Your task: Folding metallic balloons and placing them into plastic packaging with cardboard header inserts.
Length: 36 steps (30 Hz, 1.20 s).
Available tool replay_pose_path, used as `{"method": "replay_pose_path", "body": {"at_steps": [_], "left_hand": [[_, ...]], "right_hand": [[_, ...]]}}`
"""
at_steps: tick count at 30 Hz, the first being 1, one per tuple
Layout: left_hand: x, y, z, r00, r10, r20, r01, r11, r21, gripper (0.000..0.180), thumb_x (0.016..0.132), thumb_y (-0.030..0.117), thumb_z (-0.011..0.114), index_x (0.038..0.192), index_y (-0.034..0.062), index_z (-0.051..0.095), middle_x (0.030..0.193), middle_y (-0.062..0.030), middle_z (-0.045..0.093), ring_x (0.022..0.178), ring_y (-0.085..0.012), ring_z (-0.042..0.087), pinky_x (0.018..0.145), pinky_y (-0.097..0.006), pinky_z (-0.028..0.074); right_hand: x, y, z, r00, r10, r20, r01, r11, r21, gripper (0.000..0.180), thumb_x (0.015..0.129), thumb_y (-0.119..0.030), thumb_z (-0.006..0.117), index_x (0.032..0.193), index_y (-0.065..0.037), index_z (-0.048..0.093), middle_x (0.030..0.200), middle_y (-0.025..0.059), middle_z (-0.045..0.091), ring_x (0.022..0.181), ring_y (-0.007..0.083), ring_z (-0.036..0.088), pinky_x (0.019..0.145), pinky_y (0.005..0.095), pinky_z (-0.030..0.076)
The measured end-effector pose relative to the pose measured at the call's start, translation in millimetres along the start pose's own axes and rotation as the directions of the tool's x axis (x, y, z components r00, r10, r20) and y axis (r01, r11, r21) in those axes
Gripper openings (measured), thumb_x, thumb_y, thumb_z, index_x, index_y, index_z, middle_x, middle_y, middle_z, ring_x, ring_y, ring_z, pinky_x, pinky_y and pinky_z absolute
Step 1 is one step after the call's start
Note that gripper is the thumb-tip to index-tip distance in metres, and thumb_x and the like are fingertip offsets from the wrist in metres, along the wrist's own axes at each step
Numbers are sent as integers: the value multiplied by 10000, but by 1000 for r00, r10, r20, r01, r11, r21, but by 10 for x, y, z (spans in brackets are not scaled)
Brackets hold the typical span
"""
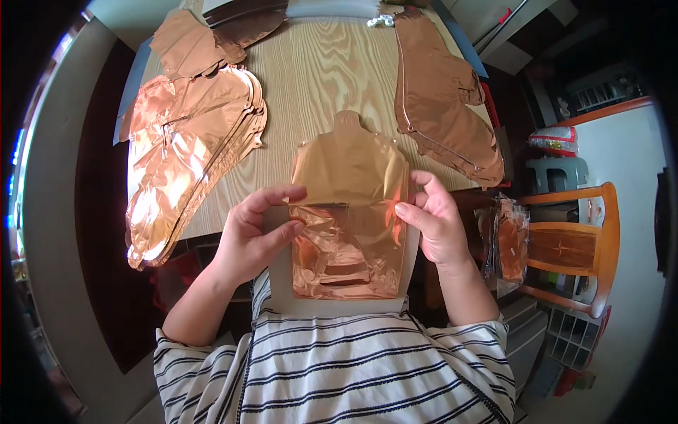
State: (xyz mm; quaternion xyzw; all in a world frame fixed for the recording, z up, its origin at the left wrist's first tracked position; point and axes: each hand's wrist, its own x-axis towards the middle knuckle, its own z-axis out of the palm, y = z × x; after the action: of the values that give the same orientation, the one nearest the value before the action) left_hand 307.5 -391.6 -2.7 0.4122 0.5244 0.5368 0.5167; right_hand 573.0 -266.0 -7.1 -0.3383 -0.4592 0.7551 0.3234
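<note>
A flat, uninflated rose-gold foil balloon (pixel 346 169) lies before me, from the table's near edge down to my lap. Its lower part is shinier and creased, with a fold line across the middle. Behind it a grey board (pixel 282 283) shows along the sides and bottom. At the balloon's left edge is my left hand (pixel 258 222), index finger and thumb resting on the foil with a small gap between them. My right hand (pixel 438 219) grips the right edge, thumb on top; its other fingers are partly hidden.
On the wood-grain table (pixel 318 63), a stack of copper foil balloons (pixel 191 134) lies left and another foil stack (pixel 441 99) lies right. Small white pieces (pixel 381 21) sit at the far edge. A wooden chair (pixel 565 247) holding foil in clear plastic (pixel 510 240) stands to the right.
</note>
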Motion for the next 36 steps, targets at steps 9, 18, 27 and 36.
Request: {"method": "replay_pose_path", "body": {"at_steps": [9, 18, 27, 36], "left_hand": [[-98, 237, -17, 996, -78, 48, 71, 990, 125, 323, 929, 6, 717, 1244, 3, 647, 1064, -10, 715, 940, -35, 651, 863, -205, 532], [-177, 413, -3, 988, -129, 82, 106, 964, 242, 293, 921, 25, 734, 1201, -9, 656, 953, -26, 746, 917, -51, 681, 830, -213, 546], [-257, 423, -69, 984, -170, 51, 147, 943, 298, 182, 887, 50, 782, 1033, -5, 689, 934, -28, 699, 844, -65, 632, 762, -237, 522], [-275, 374, -147, 961, -266, 75, 233, 926, 298, 163, 854, 38, 789, 944, -10, 660, 974, -42, 644, 875, -118, 615, 796, -254, 490]], "right_hand": [[-182, -316, -108, 953, -135, 270, 253, 846, -469, 312, 933, 23, 662, 1240, -20, 698, 1071, 79, 713, 958, 102, 674, 831, 232, 531], [-265, -431, 106, 960, -134, 246, 256, 773, -580, 207, 877, -63, 789, 1065, -4, 726, 931, 64, 694, 854, 128, 683, 785, 257, 549], [-264, -414, 71, 946, -119, 300, 292, 712, -639, 109, 861, -57, 786, 951, -13, 743, 882, 27, 616, 794, 124, 593, 699, 267, 479], [-220, -440, 85, 928, -6, 373, 284, 660, -696, 109, 903, -99, 747, 932, 3, 722, 823, 54, 644, 748, 167, 612, 695, 291, 489]]}}
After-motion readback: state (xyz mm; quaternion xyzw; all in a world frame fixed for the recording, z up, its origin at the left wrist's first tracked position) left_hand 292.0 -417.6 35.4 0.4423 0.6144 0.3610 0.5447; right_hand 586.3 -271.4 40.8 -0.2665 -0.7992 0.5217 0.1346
